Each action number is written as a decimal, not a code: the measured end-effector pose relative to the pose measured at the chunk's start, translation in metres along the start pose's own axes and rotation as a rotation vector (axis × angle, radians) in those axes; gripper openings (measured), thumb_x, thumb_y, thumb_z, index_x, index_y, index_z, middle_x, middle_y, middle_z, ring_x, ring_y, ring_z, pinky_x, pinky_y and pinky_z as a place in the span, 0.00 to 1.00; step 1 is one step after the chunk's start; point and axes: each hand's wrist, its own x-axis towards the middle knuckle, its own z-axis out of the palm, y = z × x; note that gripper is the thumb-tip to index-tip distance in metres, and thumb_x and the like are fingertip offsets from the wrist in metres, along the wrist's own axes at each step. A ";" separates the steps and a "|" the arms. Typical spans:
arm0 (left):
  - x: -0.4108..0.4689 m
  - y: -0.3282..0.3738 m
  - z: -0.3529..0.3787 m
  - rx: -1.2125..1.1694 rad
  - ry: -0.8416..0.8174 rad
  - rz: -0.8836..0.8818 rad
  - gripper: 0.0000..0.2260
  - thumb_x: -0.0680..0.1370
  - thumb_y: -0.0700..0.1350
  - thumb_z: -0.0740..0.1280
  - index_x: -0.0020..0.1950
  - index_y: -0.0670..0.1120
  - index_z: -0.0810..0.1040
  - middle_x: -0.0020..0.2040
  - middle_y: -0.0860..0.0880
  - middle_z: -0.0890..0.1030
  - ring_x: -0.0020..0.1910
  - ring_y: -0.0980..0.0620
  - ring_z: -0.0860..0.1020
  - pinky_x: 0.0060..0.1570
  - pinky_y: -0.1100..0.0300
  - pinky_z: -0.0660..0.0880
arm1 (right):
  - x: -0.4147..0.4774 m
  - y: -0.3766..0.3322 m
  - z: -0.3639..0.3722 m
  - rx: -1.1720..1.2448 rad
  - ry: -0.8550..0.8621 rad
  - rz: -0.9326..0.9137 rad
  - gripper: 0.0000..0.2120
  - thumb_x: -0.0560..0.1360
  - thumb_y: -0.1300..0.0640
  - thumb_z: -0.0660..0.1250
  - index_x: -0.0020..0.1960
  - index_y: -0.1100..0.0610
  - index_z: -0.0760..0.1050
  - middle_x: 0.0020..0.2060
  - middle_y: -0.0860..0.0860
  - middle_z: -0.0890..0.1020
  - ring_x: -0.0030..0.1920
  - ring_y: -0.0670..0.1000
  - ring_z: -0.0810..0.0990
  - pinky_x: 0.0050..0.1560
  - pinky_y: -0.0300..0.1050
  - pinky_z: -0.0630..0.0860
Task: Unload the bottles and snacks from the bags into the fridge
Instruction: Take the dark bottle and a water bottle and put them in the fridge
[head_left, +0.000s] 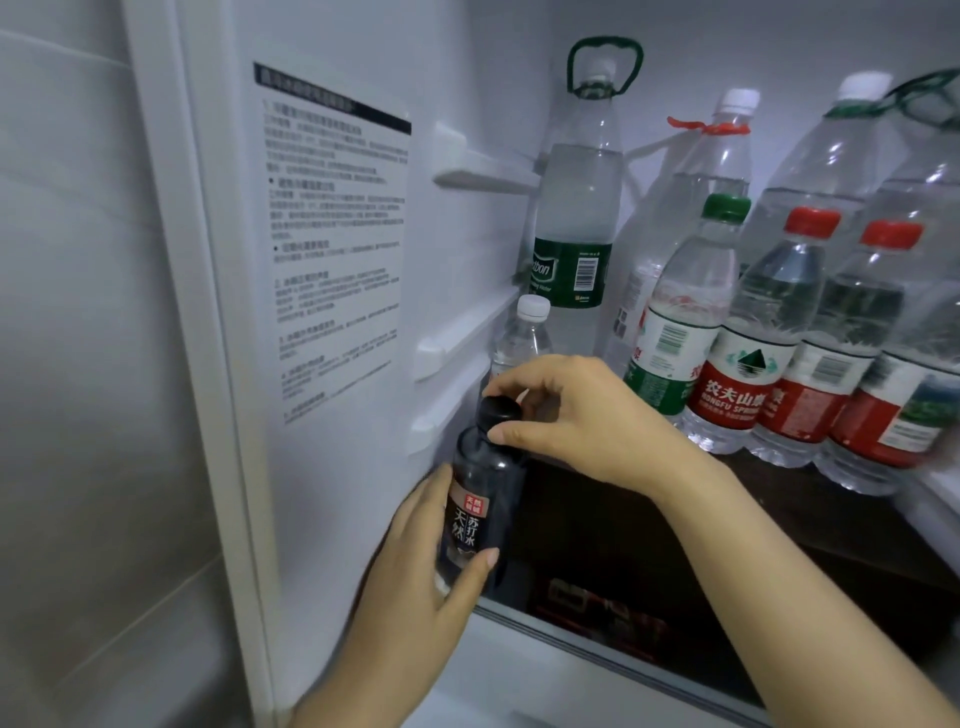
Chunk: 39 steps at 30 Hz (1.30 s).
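A dark soda-water bottle (480, 493) with a black cap stands upright at the front left of the fridge shelf (831, 512), near the left inner wall. My left hand (415, 561) wraps its lower body and label. My right hand (576, 415) pinches its neck just under the cap. Behind it stands a small clear bottle with a white cap (522, 338), partly hidden by my right hand.
The shelf holds several water bottles: a tall green-labelled one (576, 208) at the back, a green-capped one (675, 322) and red-capped ones (758, 332) to the right. An instruction sticker (335, 244) covers the left wall. A dark drawer (623, 571) lies below.
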 end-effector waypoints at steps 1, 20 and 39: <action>-0.004 0.002 -0.002 0.053 0.026 0.054 0.31 0.74 0.46 0.71 0.68 0.69 0.59 0.69 0.67 0.63 0.68 0.66 0.66 0.64 0.67 0.67 | 0.001 0.000 0.001 -0.003 0.003 0.000 0.15 0.70 0.52 0.74 0.56 0.50 0.81 0.46 0.44 0.82 0.42 0.43 0.79 0.48 0.45 0.78; 0.009 -0.005 0.008 0.255 -0.051 0.143 0.13 0.78 0.48 0.63 0.62 0.55 0.71 0.53 0.65 0.69 0.56 0.65 0.71 0.55 0.71 0.70 | 0.023 0.007 0.003 -0.074 -0.015 0.000 0.15 0.72 0.56 0.72 0.59 0.51 0.79 0.49 0.45 0.80 0.47 0.47 0.78 0.51 0.44 0.77; 0.042 -0.008 0.032 0.147 -0.049 -0.012 0.17 0.77 0.50 0.66 0.64 0.49 0.69 0.57 0.57 0.69 0.57 0.64 0.70 0.59 0.70 0.69 | 0.041 0.035 0.011 -0.169 0.094 0.064 0.17 0.74 0.54 0.70 0.63 0.51 0.77 0.55 0.50 0.80 0.47 0.49 0.77 0.53 0.48 0.76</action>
